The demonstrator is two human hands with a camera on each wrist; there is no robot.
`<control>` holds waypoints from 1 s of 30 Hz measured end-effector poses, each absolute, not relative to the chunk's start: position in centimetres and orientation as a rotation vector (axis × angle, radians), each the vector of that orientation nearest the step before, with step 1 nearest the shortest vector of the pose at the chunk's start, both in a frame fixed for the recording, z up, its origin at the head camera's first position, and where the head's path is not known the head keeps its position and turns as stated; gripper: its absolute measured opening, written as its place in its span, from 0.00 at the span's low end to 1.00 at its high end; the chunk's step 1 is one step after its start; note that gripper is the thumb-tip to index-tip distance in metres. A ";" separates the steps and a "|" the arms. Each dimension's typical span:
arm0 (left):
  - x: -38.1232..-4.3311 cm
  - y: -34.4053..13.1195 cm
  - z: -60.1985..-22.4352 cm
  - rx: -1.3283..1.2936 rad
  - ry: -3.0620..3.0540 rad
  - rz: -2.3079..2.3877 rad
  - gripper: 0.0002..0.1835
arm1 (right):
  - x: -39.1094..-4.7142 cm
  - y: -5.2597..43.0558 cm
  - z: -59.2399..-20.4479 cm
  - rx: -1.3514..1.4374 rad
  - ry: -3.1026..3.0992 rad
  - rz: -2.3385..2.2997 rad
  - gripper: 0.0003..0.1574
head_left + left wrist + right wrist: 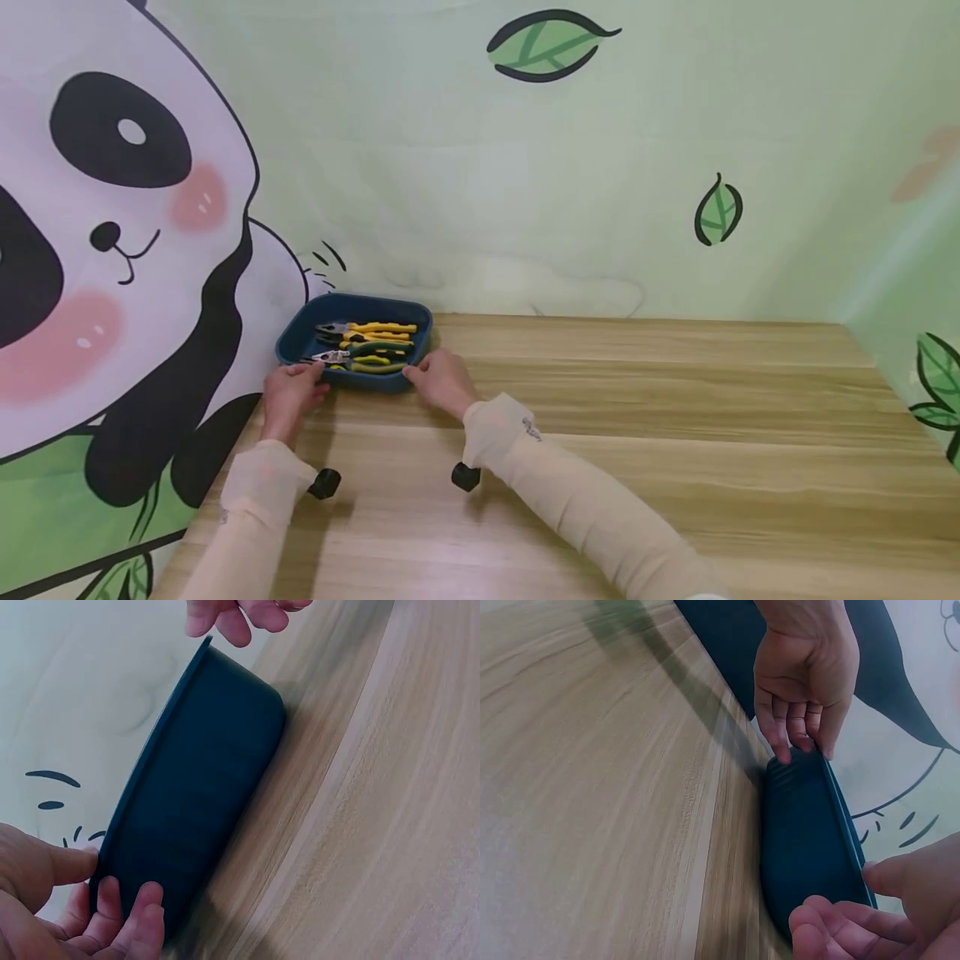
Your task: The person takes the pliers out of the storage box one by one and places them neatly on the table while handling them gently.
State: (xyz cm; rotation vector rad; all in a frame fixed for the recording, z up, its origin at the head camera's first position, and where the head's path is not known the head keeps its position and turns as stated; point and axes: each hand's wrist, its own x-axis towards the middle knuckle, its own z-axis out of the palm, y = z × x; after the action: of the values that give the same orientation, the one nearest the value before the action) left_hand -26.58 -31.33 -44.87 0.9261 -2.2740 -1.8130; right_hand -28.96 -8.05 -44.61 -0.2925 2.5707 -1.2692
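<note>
A dark blue plastic tray (378, 382) stands at the table's back left, with several pliers (382, 327) lying in it. Some have yellow handles, others dark green ones. At the tray's near left corner my left hand (291, 398) pinches the rim, thumb on top and fingers (150, 915) against the outer wall. My right hand (444, 382) is at the near right corner, its thumb (885, 876) at the rim and its curled fingers by the outer side.
The wood-grain table (637, 467) stretches to the right and toward me. Behind it hangs a pale green backdrop (465, 167) with leaves and a panda (150, 250), close beside the tray. Black blocks (466, 477) hang at both sleeved wrists.
</note>
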 end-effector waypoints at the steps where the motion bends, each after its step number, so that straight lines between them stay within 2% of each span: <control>1: -26.6 -31.3 -44.9 0.929 -2.276 -1.818 0.21 | -29.0 -8.1 -44.7 -0.288 2.567 -1.267 0.31; 7: -26.8 -31.6 -45.0 0.921 -2.263 -1.975 0.25 | -29.5 -8.3 -44.9 -0.265 2.560 -1.277 0.32; 13: -27.1 -31.6 -44.4 0.994 -2.183 -2.134 0.13 | -29.7 -8.5 -45.0 -0.158 2.482 -1.358 0.33; 15: -27.1 -31.7 -44.3 1.015 -2.166 -2.159 0.12 | -29.6 -8.7 -45.0 -0.112 2.430 -1.413 0.32; 25: -27.2 -32.1 -44.2 1.045 -2.164 -2.189 0.23 | -29.0 -9.4 -44.6 0.035 2.207 -1.667 0.26; 30: -26.9 -32.4 -44.1 1.012 -2.179 -2.247 0.14 | -28.8 -9.2 -44.7 0.030 2.175 -1.696 0.23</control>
State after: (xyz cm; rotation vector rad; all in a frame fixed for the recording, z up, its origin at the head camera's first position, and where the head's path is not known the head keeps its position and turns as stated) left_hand -26.90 -32.40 -44.10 1.0120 -2.1789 -2.2473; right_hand -28.76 -9.23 -44.71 0.0305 2.1746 -1.6963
